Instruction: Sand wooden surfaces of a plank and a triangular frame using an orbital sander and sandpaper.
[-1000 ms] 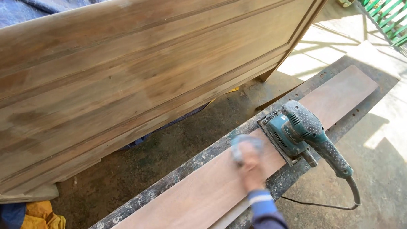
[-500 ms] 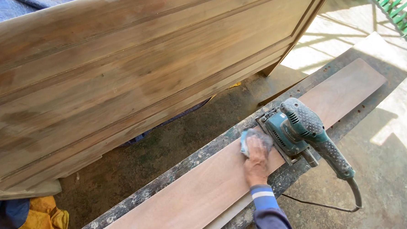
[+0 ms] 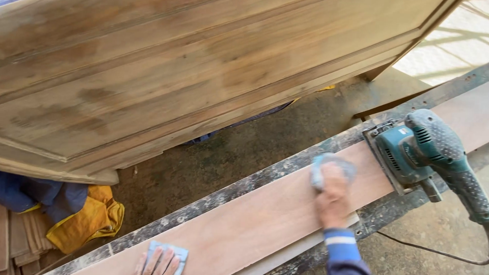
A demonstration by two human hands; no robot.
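My right hand (image 3: 332, 199) is out ahead, palm down, fingers bent over and gripping, knuckles up, a bit blurred. Wrist straight, forearm running back toward the bottom edge in a dark blue sleeve with a lighter blue striped cuff. Arm comes in from low right and angles up and left. My left hand (image 3: 156, 265) sits at the bottom edge, only the fingers showing, spread flat and pressing down, fingertips pointing up-frame. Its palm, wrist and arm are cut off below, so I can't tell the pose there. The two hands are well apart, right farther forward than left.
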